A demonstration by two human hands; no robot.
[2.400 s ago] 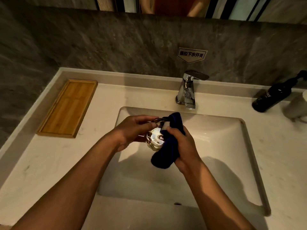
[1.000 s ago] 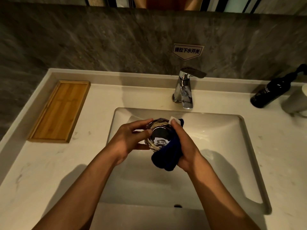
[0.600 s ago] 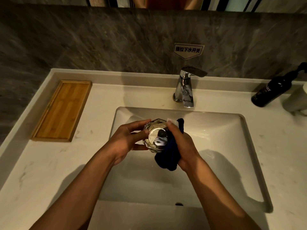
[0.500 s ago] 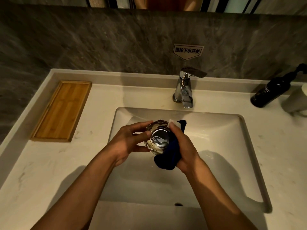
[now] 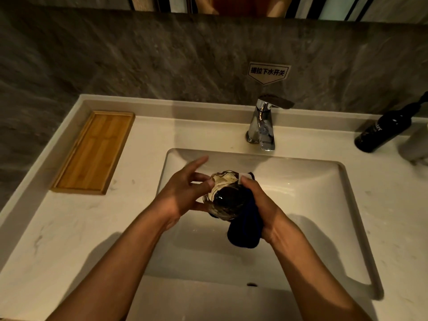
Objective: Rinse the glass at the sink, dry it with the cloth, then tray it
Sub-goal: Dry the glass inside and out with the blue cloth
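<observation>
Over the white sink basin (image 5: 310, 193) I hold a clear faceted glass (image 5: 223, 196), tipped with its base toward me. My left hand (image 5: 185, 193) touches its left side with thumb and lower fingers, while the upper fingers are spread off it. My right hand (image 5: 261, 205) presses a dark blue cloth (image 5: 245, 225) against the glass's right side, and the cloth hangs down below the palm. A wooden tray (image 5: 92, 154) lies flat on the counter at the back left, with nothing on it.
A chrome faucet (image 5: 262, 126) stands behind the basin, with no water running. A black pump bottle (image 5: 386, 128) and a pale cup (image 5: 416, 144) stand at the back right. The counter (image 5: 76, 228) ends at a grey stone wall with a small sign (image 5: 267, 72).
The glass has turned in my hands under the cloth. My left hand's upper fingers have lifted off it and spread. Both hands stay over the basin.
</observation>
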